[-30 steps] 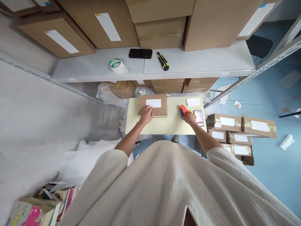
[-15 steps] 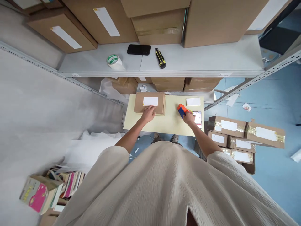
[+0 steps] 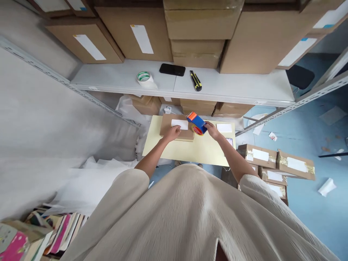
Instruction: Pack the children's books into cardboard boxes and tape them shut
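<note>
A closed cardboard box (image 3: 165, 125) with a white label (image 3: 183, 124) lies on the left part of a small pale-yellow table (image 3: 206, 154). My left hand (image 3: 172, 134) rests on top of this box, fingertips at the label's lower edge. In my right hand (image 3: 212, 129) is a blue and orange tape dispenser (image 3: 198, 123), held up just past the box's right side. A red and yellow roll core shows on the dispenser's lower side. Right of that hand lie a white label sheet (image 3: 224, 128) and a phone (image 3: 230, 141), partly hidden by my forearm.
A grey shelf (image 3: 233, 87) ahead carries large cartons (image 3: 152, 40), a white tape roll (image 3: 145, 78), a black phone (image 3: 172, 69) and a yellow-black utility knife (image 3: 195, 80). Labelled boxes (image 3: 296, 164) are stacked to the right. Books (image 3: 63, 232) and white sheets (image 3: 89, 185) lie left.
My right hand has lifted the tape dispenser from the table's right part and brought it up and left towards the box. My left hand stays on the box. The view has shifted slightly.
</note>
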{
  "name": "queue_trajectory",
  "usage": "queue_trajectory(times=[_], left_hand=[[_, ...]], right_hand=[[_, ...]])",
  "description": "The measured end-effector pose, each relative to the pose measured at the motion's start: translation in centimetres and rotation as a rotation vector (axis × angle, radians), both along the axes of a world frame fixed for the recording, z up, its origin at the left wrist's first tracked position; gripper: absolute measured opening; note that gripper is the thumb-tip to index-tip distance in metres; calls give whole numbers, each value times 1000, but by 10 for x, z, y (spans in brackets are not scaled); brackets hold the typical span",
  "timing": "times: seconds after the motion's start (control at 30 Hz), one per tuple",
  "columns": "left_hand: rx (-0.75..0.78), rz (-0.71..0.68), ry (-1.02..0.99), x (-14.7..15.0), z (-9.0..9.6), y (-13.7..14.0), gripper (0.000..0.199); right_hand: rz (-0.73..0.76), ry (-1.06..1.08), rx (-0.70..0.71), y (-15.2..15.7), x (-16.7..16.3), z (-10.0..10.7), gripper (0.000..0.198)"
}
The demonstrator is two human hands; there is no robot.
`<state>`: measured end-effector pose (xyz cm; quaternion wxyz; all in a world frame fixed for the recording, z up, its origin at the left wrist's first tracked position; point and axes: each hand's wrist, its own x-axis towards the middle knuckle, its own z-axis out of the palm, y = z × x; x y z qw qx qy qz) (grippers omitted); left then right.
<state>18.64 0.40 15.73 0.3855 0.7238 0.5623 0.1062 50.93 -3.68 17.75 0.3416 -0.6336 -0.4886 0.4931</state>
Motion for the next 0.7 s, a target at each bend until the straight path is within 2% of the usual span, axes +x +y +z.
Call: queue_trajectory(times=[0.2, 0.37, 0.5, 0.7], left_hand=[[-31, 108, -104, -38, 2, 17, 34], [-47, 180, -247, -58, 4, 32, 29], [-26, 222, -363, -51, 13, 52, 25], [-119, 218, -493, -23, 40, 70, 20]], right_hand=[[36, 45, -16, 28, -63, 5, 36], [11, 19, -26, 27, -79, 3, 39], [9, -5, -19, 20, -78, 6, 49], [44, -90, -42, 5, -78, 15, 73]])
